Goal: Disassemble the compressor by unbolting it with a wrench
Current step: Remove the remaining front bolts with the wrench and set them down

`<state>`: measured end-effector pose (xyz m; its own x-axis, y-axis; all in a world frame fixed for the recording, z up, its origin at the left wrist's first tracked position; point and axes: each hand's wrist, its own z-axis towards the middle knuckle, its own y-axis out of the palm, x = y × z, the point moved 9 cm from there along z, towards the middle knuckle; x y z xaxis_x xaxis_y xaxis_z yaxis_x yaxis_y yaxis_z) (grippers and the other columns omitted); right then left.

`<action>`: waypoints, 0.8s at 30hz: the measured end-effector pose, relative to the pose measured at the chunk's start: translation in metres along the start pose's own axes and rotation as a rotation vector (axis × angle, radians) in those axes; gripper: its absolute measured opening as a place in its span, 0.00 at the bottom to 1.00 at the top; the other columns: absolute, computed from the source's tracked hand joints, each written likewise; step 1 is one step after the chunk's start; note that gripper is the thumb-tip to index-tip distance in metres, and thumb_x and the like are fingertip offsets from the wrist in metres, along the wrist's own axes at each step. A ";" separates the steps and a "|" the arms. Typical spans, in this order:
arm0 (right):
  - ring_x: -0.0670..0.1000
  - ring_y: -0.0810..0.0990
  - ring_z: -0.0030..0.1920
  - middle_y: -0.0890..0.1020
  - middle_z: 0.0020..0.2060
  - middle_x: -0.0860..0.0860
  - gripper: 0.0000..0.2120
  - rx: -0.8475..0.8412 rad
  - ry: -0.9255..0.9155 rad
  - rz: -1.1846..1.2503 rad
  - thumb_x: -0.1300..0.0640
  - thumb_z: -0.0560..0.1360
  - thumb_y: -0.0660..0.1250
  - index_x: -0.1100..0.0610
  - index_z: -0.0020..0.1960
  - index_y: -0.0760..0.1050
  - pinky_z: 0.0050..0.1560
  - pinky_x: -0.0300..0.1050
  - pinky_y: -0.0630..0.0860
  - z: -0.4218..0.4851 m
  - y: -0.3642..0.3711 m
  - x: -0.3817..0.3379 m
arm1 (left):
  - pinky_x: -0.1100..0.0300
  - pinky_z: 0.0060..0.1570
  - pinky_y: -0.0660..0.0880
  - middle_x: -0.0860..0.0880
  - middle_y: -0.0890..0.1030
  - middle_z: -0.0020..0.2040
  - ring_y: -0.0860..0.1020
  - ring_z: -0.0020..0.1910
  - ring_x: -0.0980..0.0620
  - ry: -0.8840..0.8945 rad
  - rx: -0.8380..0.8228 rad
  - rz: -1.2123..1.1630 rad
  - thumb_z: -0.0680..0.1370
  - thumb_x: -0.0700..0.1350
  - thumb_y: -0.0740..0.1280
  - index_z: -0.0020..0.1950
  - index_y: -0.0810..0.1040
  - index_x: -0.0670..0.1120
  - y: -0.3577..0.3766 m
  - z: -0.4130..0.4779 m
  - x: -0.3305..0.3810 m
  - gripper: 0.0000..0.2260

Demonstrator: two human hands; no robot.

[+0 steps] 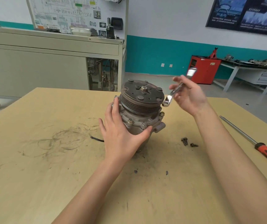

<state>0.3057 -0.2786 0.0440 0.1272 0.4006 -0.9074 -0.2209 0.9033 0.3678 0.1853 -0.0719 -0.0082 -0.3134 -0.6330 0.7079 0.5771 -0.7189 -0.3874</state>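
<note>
A grey metal compressor [139, 110] stands upright on the wooden table [48, 159], its dark pulley and clutch plate facing up. Several bolts stick up around its flange. My left hand [121, 135] grips the compressor body from the near left side, thumb wrapped round the front. My right hand [189, 96] is raised just right of the pulley and holds a shiny combination wrench [178, 88] between its fingers. The wrench slants, its lower end close to the pulley rim, its upper end in the air and blurred.
Three loose bolts [187, 142] lie on the table right of the compressor. A red-and-black-handled screwdriver [259, 143] lies near the right edge. A short black wire [97, 139] sticks out left of the compressor. A beige cabinet [48, 65] stands behind the table.
</note>
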 end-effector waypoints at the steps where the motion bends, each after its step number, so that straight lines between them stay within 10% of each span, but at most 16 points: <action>1: 0.47 0.80 0.30 0.83 0.33 0.53 0.14 0.077 -0.107 -0.065 0.53 0.82 0.55 0.59 0.47 0.75 0.31 0.35 0.75 -0.013 -0.009 -0.013 | 0.37 0.73 0.53 0.48 0.60 0.76 0.57 0.75 0.51 0.000 -0.001 0.001 0.62 0.72 0.63 0.79 0.52 0.49 0.000 0.000 0.000 0.52; 5: 0.51 0.84 0.32 0.85 0.35 0.50 0.11 0.403 -0.611 -0.401 0.53 0.80 0.61 0.58 0.45 0.77 0.32 0.38 0.79 -0.089 -0.011 -0.040 | 0.36 0.72 0.55 0.48 0.60 0.75 0.58 0.74 0.50 -0.005 -0.003 0.008 0.62 0.72 0.62 0.79 0.52 0.49 0.001 0.000 -0.001 0.51; 10: 0.55 0.85 0.38 0.83 0.40 0.51 0.11 0.330 -0.944 -0.665 0.48 0.78 0.64 0.56 0.49 0.77 0.39 0.56 0.81 -0.146 0.037 -0.021 | 0.36 0.72 0.55 0.48 0.61 0.76 0.58 0.74 0.51 -0.001 0.004 0.011 0.62 0.72 0.62 0.79 0.53 0.49 -0.001 0.000 0.000 0.51; 15: 0.56 0.84 0.48 0.83 0.46 0.49 0.08 0.375 -0.894 -0.600 0.44 0.78 0.63 0.44 0.54 0.76 0.50 0.55 0.80 -0.158 0.035 0.003 | 0.36 0.72 0.54 0.47 0.61 0.76 0.58 0.75 0.50 0.000 0.003 0.011 0.62 0.72 0.62 0.79 0.53 0.48 -0.001 -0.001 0.000 0.51; 20: 0.48 0.82 0.48 0.82 0.48 0.58 0.08 0.364 -1.129 -0.943 0.64 0.76 0.65 0.65 0.54 0.77 0.51 0.37 0.77 -0.178 0.060 0.021 | 0.36 0.72 0.55 0.46 0.62 0.75 0.59 0.74 0.49 0.004 0.014 -0.002 0.62 0.71 0.62 0.79 0.55 0.47 -0.002 -0.001 0.001 0.51; 24: 0.55 0.84 0.40 0.80 0.47 0.55 0.05 0.303 -0.872 -0.517 0.60 0.80 0.56 0.54 0.54 0.67 0.44 0.45 0.80 -0.156 0.041 0.017 | 0.36 0.72 0.54 0.47 0.61 0.75 0.59 0.75 0.49 0.005 0.000 -0.006 0.62 0.71 0.62 0.79 0.54 0.48 -0.001 -0.001 0.001 0.51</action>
<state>0.1483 -0.2587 0.0125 0.8139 -0.1808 -0.5521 0.2937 0.9480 0.1227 0.1836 -0.0722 -0.0077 -0.3208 -0.6303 0.7069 0.5755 -0.7225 -0.3831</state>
